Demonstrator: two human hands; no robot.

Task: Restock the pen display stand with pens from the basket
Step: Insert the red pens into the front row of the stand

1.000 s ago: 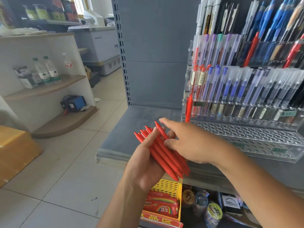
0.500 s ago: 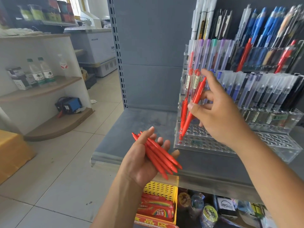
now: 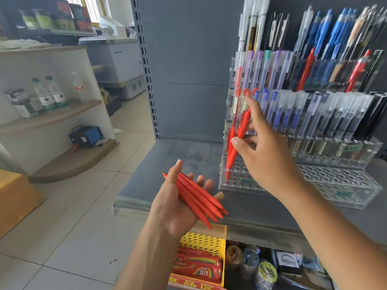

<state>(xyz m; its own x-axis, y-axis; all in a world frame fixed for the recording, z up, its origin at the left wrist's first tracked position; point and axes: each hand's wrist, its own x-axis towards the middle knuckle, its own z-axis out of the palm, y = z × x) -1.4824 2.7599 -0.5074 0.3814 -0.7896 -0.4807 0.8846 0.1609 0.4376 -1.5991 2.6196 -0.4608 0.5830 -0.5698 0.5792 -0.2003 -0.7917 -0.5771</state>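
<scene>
A clear acrylic pen display stand (image 3: 339, 191) sits on the grey shelf, with tiers of blue, purple, black and red pens. Most holes in its bottom rows show no pens. My left hand (image 3: 173, 208) lies palm up below the shelf edge and holds a bundle of several red pens (image 3: 199, 199). My right hand (image 3: 266, 155) pinches one red pen (image 3: 240, 135), whose tip sits in a hole at the stand's left front corner. Another red pen (image 3: 229, 147) stands right beside it. No basket is identifiable.
A grey shelf (image 3: 167, 170) with a perforated upright post (image 3: 146, 65) carries the stand. Below it are a yellow crate (image 3: 201, 243) of snack packs and small jars. A white corner shelf (image 3: 54, 116) with bottles stands left, a cardboard box (image 3: 16, 199) on the tiled floor.
My right hand took one red pen from the bundle, carried it up to the stand and lowered its tip into a hole at the left corner. The left hand stayed nearly still.
</scene>
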